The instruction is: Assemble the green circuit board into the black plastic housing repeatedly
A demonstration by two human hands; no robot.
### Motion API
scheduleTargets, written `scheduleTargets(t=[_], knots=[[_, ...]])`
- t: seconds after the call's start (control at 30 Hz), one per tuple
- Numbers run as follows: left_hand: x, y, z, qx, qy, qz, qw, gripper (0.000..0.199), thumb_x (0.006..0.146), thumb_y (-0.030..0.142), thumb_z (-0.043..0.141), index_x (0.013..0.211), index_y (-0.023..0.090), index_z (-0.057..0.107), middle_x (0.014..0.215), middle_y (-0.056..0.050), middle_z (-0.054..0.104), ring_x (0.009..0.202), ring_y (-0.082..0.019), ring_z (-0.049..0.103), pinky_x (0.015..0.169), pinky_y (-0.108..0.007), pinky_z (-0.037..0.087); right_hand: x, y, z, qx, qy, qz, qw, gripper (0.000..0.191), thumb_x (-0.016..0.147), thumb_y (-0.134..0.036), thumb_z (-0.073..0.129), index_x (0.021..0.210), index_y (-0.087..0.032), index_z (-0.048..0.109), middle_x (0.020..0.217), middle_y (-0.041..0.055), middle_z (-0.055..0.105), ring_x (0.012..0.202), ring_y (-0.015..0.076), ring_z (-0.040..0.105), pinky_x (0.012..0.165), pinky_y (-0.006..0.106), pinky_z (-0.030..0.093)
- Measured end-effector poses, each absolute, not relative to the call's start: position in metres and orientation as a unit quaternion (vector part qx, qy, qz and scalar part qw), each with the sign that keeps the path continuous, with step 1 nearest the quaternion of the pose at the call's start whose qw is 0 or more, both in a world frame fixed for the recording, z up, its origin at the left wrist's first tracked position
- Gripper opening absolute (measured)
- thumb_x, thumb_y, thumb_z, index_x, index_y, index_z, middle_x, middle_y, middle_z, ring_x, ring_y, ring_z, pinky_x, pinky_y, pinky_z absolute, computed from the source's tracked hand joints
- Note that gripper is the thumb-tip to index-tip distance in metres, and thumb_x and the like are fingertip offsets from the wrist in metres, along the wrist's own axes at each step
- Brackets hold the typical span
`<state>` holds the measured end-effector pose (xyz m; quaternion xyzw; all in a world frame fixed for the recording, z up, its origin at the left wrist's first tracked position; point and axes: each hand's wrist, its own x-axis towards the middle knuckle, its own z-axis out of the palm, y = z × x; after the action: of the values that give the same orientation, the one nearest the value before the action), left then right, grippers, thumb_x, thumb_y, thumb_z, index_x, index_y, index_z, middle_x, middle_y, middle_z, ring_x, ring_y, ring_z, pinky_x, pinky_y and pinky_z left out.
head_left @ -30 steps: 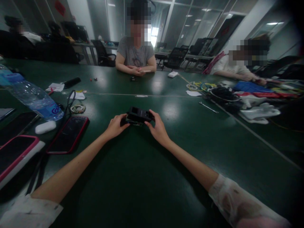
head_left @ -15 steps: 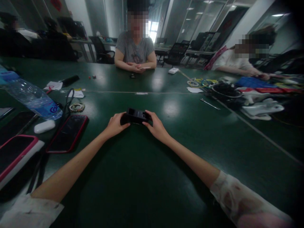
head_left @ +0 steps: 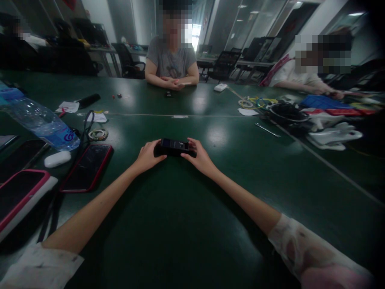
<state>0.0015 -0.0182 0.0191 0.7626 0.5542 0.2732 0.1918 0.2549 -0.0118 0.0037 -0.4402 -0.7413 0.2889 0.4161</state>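
A small black box-shaped device [head_left: 173, 147] is at the middle of the green table [head_left: 180, 224], its long side running left to right. A recess and small pale marks show on its upper face; its exact kind cannot be made out. My left hand [head_left: 148, 155] grips the left end, thumb along the near side and fingers behind. At the right end my right hand [head_left: 199, 155] holds it the same way, with the thumb in front. The fingertips behind the device are partly hidden.
On the left lie a water bottle [head_left: 45, 120], a red-edged phone [head_left: 87, 168], a white earbud case [head_left: 57, 159] and a pink-cased phone [head_left: 22, 194]. To the right are a wrench [head_left: 267, 130], white gloves [head_left: 337, 136] and cables [head_left: 255, 103]. A person [head_left: 171, 60] sits opposite.
The device has turned slightly in both hands, its upper face now looking flatter and its recess less visible. My right hand has shifted a little to the right. Both hands keep their hold.
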Motion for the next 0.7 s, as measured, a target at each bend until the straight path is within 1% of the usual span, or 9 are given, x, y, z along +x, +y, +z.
scheduleTargets(t=[0.2, 0.3, 0.57, 0.7], knots=[[0.002, -0.019, 0.021, 0.762, 0.554, 0.273, 0.194, 0.066, 0.082, 0.043, 0.067, 0.139, 0.019, 0.043, 0.137, -0.015, 0.054, 0.128, -0.033, 0.048, 0.104, -0.053, 0.039, 0.255, -0.015, 0.010, -0.422, -0.768, 0.279, 0.394, 0.066, 0.083, -0.026, 0.069, 0.141, -0.027, 0.039, 0.133, 0.0087, 0.056, 0.124, 0.0250, 0.055, 0.106, 0.052, 0.046], [0.002, -0.018, 0.020, 0.760, 0.554, 0.281, 0.193, 0.066, 0.081, 0.046, 0.067, 0.138, 0.020, 0.044, 0.135, -0.014, 0.056, 0.125, -0.033, 0.050, 0.104, -0.053, 0.040, 0.255, -0.016, 0.013, -0.420, -0.771, 0.279, 0.389, 0.065, 0.083, -0.023, 0.069, 0.141, -0.029, 0.040, 0.134, 0.0080, 0.056, 0.125, 0.0255, 0.056, 0.107, 0.053, 0.045], [0.001, -0.017, 0.018, 0.770, 0.533, 0.298, 0.188, 0.064, 0.083, 0.048, 0.065, 0.138, 0.024, 0.043, 0.129, -0.012, 0.061, 0.120, -0.032, 0.054, 0.100, -0.052, 0.042, 0.255, -0.015, 0.013, -0.422, -0.761, 0.293, 0.396, 0.058, 0.082, -0.021, 0.069, 0.135, -0.028, 0.044, 0.132, 0.0071, 0.058, 0.125, 0.0250, 0.056, 0.105, 0.052, 0.047], [0.001, -0.018, 0.018, 0.768, 0.538, 0.294, 0.188, 0.066, 0.083, 0.047, 0.066, 0.139, 0.024, 0.042, 0.129, -0.012, 0.060, 0.121, -0.032, 0.054, 0.101, -0.052, 0.042, 0.255, -0.014, 0.011, -0.420, -0.755, 0.293, 0.409, 0.055, 0.081, -0.021, 0.070, 0.131, -0.027, 0.047, 0.128, 0.0074, 0.060, 0.121, 0.0248, 0.058, 0.103, 0.050, 0.049]])
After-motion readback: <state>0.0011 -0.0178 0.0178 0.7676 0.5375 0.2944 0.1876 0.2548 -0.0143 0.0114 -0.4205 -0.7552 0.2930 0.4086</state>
